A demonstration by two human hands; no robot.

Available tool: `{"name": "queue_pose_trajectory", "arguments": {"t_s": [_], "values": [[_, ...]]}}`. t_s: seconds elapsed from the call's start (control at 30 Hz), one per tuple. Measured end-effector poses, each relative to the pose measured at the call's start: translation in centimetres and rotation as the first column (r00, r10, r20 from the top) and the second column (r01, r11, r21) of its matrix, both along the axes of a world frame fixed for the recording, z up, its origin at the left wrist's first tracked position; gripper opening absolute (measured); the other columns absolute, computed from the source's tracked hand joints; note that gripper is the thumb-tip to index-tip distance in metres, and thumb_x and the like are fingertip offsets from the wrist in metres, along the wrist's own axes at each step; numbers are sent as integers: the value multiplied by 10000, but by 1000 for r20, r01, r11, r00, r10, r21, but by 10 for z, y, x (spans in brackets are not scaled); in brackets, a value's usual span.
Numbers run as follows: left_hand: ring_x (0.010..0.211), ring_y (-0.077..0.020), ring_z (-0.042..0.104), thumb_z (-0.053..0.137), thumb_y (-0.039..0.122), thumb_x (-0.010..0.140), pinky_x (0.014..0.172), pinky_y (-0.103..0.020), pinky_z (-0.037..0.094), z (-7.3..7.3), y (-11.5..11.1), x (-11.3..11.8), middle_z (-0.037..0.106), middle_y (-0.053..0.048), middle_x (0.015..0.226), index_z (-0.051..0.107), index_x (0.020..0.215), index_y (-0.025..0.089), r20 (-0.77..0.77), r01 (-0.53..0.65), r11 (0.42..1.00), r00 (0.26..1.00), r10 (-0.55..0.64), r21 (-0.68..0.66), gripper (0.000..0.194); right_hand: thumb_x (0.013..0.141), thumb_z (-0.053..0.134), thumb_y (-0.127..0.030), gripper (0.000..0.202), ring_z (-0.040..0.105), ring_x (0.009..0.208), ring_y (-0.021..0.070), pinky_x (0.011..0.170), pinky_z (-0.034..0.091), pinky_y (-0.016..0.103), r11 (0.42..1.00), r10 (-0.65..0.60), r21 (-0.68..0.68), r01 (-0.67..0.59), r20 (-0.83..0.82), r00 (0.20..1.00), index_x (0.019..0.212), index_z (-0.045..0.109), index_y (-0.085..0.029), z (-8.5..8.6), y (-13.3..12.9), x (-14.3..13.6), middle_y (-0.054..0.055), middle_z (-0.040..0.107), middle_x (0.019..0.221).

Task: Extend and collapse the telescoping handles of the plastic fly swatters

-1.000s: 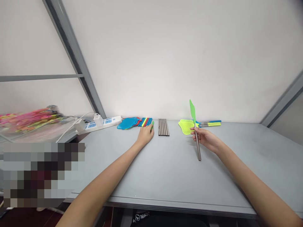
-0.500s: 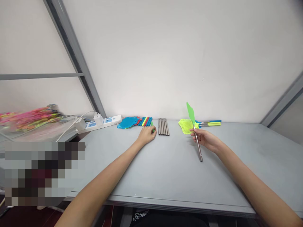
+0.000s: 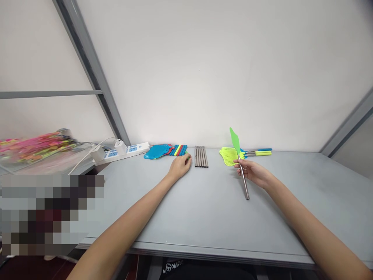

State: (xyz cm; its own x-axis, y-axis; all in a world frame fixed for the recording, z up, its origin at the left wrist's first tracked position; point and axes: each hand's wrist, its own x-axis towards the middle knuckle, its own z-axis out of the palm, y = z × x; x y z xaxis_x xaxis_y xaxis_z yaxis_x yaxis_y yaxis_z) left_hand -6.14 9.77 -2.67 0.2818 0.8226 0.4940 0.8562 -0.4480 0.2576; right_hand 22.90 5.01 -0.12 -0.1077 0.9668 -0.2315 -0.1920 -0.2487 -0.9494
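My right hand (image 3: 251,171) is closed around the metal tube of a fly swatter, whose bright green head (image 3: 234,140) points up and is seen nearly edge-on. The tube's lower end slants down toward me above the table. My left hand (image 3: 180,166) is closed, its fingers pinching a green handle (image 3: 187,153) that is mostly hidden behind them. Just beyond that hand lies a row of coloured handles (image 3: 178,150), blue, yellow and red. To its right, several metal tubes (image 3: 201,156) lie side by side.
Blue swatter heads (image 3: 157,151) are stacked left of the handles. Swatters with a yellow-green head (image 3: 229,155) and blue and yellow handles (image 3: 264,152) lie behind my right hand. A white power strip (image 3: 125,152) with plugs stands at the back left, near a colourful pile (image 3: 37,146).
My left hand has shifted very slightly left, and less of the green handle shows. The right hand and its fly swatter stay almost in place.
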Motion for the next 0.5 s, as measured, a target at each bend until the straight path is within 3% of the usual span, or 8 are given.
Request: {"name": "queue_pose_trajectory", "arguments": {"t_s": [0.17,0.3,0.5], "values": [[646,-147,552,316,309,843,559,-234,355,-1,-1,0,600,1,683,547,862,209,8,-27,999,1000,27,18,253,769,533,-217,94,572,667,130,560,485,227,1000,-26,8,26,16,1000,813,611,-184,0,1,-1,52,630,966],[698,-159,560,300,328,855,625,-253,378,0,-2,-2,622,-12,740,541,917,212,28,-58,997,998,57,56,275,768,532,-237,91,547,573,108,519,460,229,999,-32,15,32,6,999,811,598,-191,-5,3,-4,41,632,988],[1029,-189,490,329,336,850,855,-303,355,2,-10,-1,607,-48,1012,438,1129,190,46,-20,991,999,14,130,334,763,529,-227,84,506,498,90,483,439,223,999,-15,28,16,-17,1000,765,603,-186,-5,0,-14,37,648,929]]}}
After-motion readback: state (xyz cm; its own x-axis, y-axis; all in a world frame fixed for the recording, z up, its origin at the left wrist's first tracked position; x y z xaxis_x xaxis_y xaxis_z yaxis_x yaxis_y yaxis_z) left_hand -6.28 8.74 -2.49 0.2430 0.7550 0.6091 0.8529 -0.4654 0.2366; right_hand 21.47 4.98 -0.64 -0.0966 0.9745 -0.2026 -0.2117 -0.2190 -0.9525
